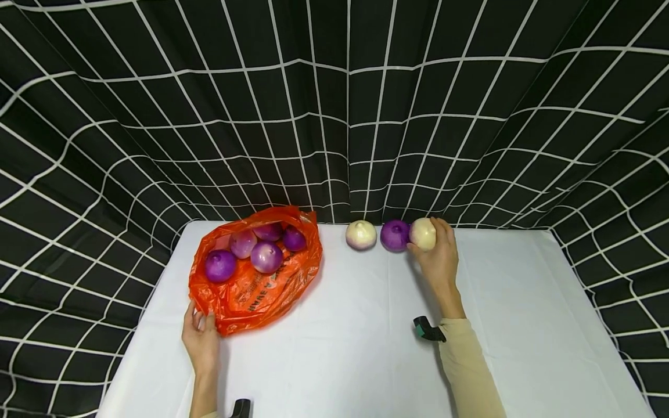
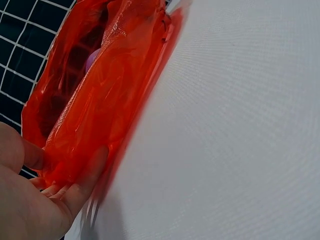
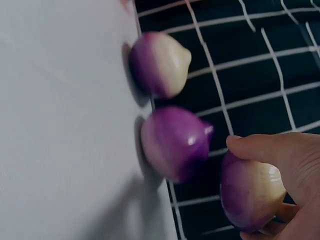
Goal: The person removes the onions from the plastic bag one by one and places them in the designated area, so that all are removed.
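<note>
Well to the right of the bag (image 1: 295,281), our right hand (image 1: 441,261) is gripping a pale onion (image 1: 421,234), fingers and thumb curling around it. Between that onion and the bag, a purple onion (image 1: 395,235) and a second pale onion (image 1: 361,235) are sitting in a line along the far edge of the table (image 1: 340,325), the purple one lying next to the held one. At the bag's near left corner, our left hand (image 1: 202,342) is pinching the plastic, so the two hands are working well apart. In the bag's mouth, five more onions (image 1: 267,257) are showing; folds may be hiding others.

By our reading, we are setting onions out in a row to the right of the bag, the held one taking the place farthest from it. Whether it is resting on the table or hanging just above, we are not managing to tell. The next move, we are judging, is calling for seating it so that it is not rolling, then loosening the right hand without nudging the purple neighbour, while the left hand is steadying the bag.
</note>
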Demonstrator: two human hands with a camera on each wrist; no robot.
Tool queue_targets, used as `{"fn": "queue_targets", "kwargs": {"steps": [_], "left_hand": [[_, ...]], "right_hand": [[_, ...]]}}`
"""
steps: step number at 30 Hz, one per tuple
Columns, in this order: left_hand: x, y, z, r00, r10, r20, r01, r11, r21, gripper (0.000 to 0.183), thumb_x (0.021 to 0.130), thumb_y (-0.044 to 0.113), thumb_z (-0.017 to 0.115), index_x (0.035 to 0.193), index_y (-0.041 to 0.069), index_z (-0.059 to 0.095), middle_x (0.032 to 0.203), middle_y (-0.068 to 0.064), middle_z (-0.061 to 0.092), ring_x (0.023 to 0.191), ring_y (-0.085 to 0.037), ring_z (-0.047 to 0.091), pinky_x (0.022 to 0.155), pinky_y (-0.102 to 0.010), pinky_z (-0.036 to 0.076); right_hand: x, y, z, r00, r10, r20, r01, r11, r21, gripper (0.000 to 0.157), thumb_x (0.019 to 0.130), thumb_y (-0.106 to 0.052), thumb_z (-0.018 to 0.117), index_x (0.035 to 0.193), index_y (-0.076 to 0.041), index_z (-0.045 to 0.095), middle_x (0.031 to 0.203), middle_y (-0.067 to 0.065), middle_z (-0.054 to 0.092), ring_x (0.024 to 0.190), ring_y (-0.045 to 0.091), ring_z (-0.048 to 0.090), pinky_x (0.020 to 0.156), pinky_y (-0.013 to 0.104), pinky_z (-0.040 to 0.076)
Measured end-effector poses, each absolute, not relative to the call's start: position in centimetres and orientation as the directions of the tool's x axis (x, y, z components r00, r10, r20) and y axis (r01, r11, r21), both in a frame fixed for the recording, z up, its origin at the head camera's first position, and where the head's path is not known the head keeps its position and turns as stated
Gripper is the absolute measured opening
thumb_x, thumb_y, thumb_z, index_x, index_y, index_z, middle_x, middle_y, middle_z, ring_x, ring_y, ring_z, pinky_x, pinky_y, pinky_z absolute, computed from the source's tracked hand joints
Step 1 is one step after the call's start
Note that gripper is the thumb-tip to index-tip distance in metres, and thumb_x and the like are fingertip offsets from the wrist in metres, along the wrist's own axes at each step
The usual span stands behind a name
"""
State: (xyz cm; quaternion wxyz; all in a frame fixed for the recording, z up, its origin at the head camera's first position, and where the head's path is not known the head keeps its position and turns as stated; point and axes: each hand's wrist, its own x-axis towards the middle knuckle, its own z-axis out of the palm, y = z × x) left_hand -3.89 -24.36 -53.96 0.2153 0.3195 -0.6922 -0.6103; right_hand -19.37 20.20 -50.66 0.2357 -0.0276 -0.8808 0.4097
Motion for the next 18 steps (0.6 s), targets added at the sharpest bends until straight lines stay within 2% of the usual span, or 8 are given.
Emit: {"fn": "queue_targets", "kwargs": {"steps": [5,9,13,18], "left_hand": [[-4.0,-24.4,-53.9,-0.701,-0.708,-0.087,-0.179,0.057,0.982,0.056,0.096,-0.002,0.048,0.150,0.001,0.034,0.104,-0.004,0.047,0.074,0.003,0.049,0.059,-0.007,0.043],[-4.0,-24.4,-53.8,-0.712,-0.697,-0.085,-0.166,0.050,0.985,0.056,0.097,-0.002,0.048,0.151,0.002,0.033,0.106,-0.004,0.046,0.079,0.003,0.050,0.061,-0.006,0.044],[-4.0,-24.4,-53.8,-0.719,-0.690,-0.078,-0.154,0.049,0.987,0.056,0.097,-0.002,0.048,0.151,0.003,0.034,0.105,-0.002,0.048,0.085,0.004,0.053,0.065,-0.006,0.046],[-3.8,-24.5,-53.9,-0.717,-0.692,-0.088,-0.155,0.035,0.987,0.056,0.096,-0.003,0.048,0.151,0.003,0.034,0.102,0.000,0.048,0.084,0.005,0.054,0.063,-0.006,0.046]], "right_hand": [[-20.5,21.9,-51.7,-0.899,0.264,0.350,-0.083,0.681,-0.728,0.079,0.068,-0.005,0.088,0.136,0.005,0.051,0.138,0.022,0.046,0.129,0.040,0.044,0.106,0.054,0.036],[-21.3,22.7,-52.6,-0.913,0.279,0.296,-0.026,0.687,-0.726,0.079,0.070,-0.006,0.086,0.138,0.005,0.049,0.139,0.023,0.044,0.130,0.041,0.042,0.106,0.054,0.036],[-21.6,23.1,-53.6,-0.930,0.266,0.256,0.000,0.693,-0.721,0.079,0.070,-0.006,0.086,0.138,0.005,0.047,0.139,0.025,0.043,0.131,0.042,0.041,0.108,0.054,0.034],[-21.8,23.4,-54.5,-0.940,0.250,0.232,0.011,0.701,-0.713,0.081,0.069,-0.007,0.087,0.138,0.004,0.047,0.138,0.024,0.044,0.131,0.041,0.041,0.107,0.054,0.035]]}}
